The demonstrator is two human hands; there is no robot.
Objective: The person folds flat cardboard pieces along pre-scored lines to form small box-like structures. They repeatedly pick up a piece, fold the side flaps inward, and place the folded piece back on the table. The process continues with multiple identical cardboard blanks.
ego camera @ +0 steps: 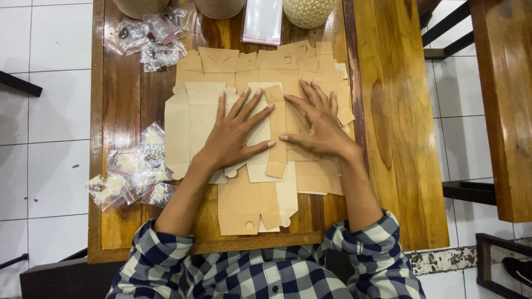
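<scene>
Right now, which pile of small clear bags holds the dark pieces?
The pile at the table's far left corner; the near-left pile holds pale, whitish contents.

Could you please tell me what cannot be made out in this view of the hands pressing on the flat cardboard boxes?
- Head view: the cardboard beneath the left hand and right hand is covered by the palms.
- Three round containers on the table are cut off by the top edge.
- The contents of the small clear bags are too small to identify.
</scene>
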